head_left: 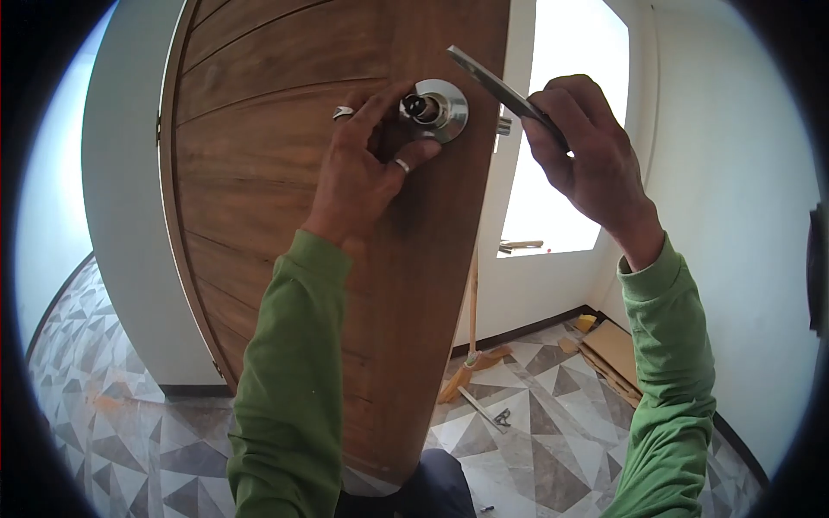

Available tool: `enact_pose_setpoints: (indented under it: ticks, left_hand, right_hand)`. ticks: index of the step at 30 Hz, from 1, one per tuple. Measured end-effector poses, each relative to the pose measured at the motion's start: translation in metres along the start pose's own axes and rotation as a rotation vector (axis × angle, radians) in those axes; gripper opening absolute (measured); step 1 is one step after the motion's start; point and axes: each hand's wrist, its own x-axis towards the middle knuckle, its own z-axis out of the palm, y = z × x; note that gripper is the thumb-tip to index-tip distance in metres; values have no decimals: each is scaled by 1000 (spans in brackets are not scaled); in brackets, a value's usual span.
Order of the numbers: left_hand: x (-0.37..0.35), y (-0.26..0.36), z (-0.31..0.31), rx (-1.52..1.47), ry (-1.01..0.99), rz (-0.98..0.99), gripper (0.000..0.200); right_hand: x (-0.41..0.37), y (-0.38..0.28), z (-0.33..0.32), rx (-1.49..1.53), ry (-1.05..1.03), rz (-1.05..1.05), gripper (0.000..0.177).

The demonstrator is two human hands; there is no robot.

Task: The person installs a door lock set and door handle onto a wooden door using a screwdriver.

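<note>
slippage is the chief risk at the round metal rosette [455,108] on the brown door [276,173]: in this inspector's judgement, a loose left hand [367,155] could let it shift off centre. a second risk is a marred surface, should the flat metal bar [492,79] swing into the door beside the rosette. the rosette lies at the left hand's fingertips, its left rim between thumb and fingers, which curve in a wide span; whether they grip or merely steady it cannot be told. the right hand [596,142] is closed on the bar, right of the rosette and apart from it; the bar's free end points up and left, above the rosette. the latch [504,126] projects just right of the rosette.
</note>
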Motion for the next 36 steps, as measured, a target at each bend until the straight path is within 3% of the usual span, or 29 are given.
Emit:
enact_pose_setpoints:
  ticks: [2,7,15,25,28,29,30,34,36]
  left_hand:
    - [1,1,0,-90,-11,-12,59]
    - [4,3,-8,127,-56,7,60]
    - [4,0,-11,211,-44,80,60]
    - [1,-5,-6,162,-10,44,61]
    - [1,-6,-3,109,14,72,60]
    - [0,-6,-3,111,14,67,60]
    - [0,-5,-4,132,5,59,60]
    - [-2,-10,-5,226,-27,35,60]
    - [-2,-11,-4,217,-24,43,60]
  right_hand:
    - [-3,2,-3,0,19,0,14]
    - [-11,-1,-6,39,57,72,12]
    - [-6,-13,-1,87,20,136,14]
    - [11,-22,4,213,365,-55,17]
    - [4,-11,24,81,212,-83,19]
    - [-2,-15,25,-46,-52,74,21]
    - [-3,-18,23,-42,-52,79,21]
    - [2,-18,18,74,70,-57,20]
    - [9,-19,16,129,294,-63,18]
